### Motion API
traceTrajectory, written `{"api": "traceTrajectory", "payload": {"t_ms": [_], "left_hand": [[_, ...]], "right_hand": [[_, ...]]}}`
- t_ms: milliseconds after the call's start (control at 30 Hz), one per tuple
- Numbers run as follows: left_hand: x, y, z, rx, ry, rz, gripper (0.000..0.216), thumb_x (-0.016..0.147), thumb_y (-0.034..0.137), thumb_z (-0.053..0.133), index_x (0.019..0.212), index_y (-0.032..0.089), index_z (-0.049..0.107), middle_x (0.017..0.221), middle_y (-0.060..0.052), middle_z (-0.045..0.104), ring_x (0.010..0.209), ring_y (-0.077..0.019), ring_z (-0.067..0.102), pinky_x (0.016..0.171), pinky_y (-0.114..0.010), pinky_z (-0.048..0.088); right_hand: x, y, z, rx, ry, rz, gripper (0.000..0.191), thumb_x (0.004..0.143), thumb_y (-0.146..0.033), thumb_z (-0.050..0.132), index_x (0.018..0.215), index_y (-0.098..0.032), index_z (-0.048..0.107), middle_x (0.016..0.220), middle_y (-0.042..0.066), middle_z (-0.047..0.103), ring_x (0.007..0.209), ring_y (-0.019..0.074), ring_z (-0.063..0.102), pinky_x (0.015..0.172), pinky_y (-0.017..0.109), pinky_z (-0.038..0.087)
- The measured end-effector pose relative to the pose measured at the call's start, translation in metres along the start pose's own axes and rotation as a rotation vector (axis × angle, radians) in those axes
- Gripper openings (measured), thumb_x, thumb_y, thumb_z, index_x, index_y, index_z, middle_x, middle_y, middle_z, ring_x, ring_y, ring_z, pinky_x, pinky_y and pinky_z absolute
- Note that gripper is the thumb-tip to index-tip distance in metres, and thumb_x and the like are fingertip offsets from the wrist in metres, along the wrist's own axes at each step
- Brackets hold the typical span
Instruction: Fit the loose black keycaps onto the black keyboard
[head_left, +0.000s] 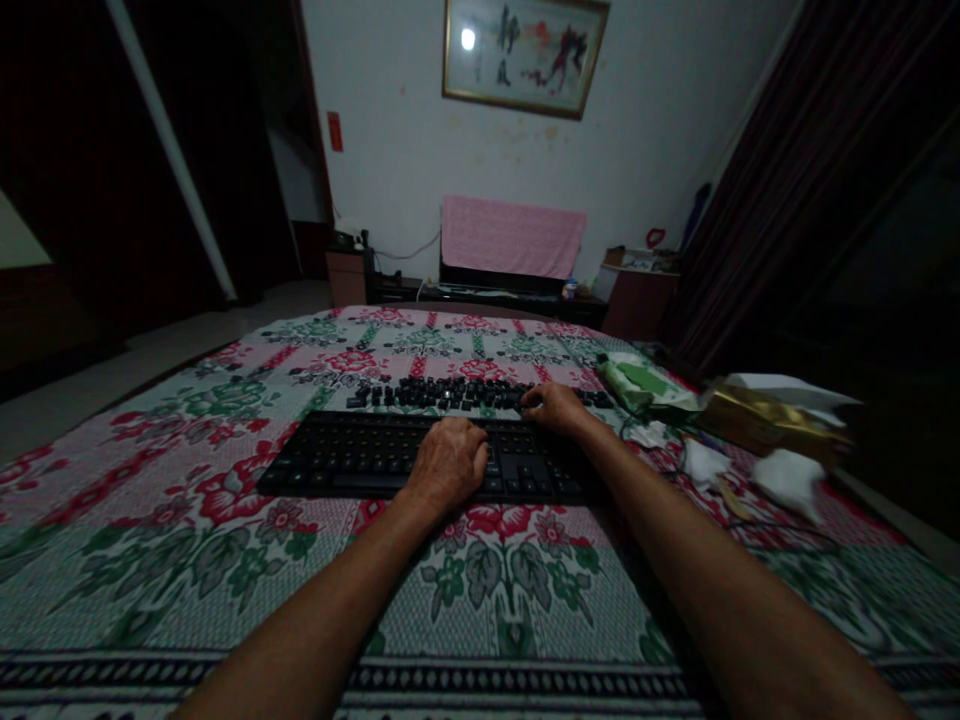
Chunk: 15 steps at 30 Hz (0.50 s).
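Note:
A black keyboard frame (352, 455) lies on a flower-patterned bedspread (187, 500). Behind it runs a row of loose black keycaps (442, 393). My left hand (448, 462) rests on the keyboard's middle, fingers curled down on it. My right hand (553, 406) reaches past the keyboard's far right edge to the keycap row, fingers bent and pinched at the keycaps; what they hold is too small to see.
A green-and-white packet (646, 385), a gold box (765, 420) and white wads (787, 478) lie at the right of the bed. Beyond the bed stand a low cabinet with a pink cloth (512, 236) and a framed picture (523, 52) on the wall.

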<state>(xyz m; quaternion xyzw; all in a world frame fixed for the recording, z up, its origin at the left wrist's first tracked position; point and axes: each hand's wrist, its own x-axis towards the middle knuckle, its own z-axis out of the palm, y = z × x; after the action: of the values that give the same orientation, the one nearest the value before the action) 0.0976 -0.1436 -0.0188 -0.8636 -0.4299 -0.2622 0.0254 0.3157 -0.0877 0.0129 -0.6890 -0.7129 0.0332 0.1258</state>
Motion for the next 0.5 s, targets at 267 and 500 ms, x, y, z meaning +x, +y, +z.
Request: {"api": "traceTrajectory", "payload": {"t_ms": [267,500], "left_hand": [[-0.0004,0.0007,-0.0010,0.001,0.003,-0.003,0.024,0.086,0.026,0.044,0.092,0.018,0.066,0.089,-0.008,0.061,0.090,-0.0194,0.054,0.086,-0.033,0.043],[-0.0001,0.0008,-0.0019,-0.009,0.011,-0.001,0.024,0.086,0.025,0.045,0.090,0.017,0.067,0.088,-0.008,0.062,0.091,-0.0194,0.054,0.086,-0.033,0.043]], "right_hand": [[0.0005,0.0006,0.0011,0.000,0.006,0.007,0.030,0.069,-0.021,0.063,0.098,-0.019,0.070,0.096,0.004,0.071,0.091,0.0185,0.065,0.077,0.022,0.046],[-0.0022,0.0011,0.0028,0.044,0.035,0.032,0.029,0.069,-0.020,0.062,0.097,-0.019,0.070,0.096,0.004,0.071,0.089,0.0171,0.065,0.078,0.021,0.045]]}}
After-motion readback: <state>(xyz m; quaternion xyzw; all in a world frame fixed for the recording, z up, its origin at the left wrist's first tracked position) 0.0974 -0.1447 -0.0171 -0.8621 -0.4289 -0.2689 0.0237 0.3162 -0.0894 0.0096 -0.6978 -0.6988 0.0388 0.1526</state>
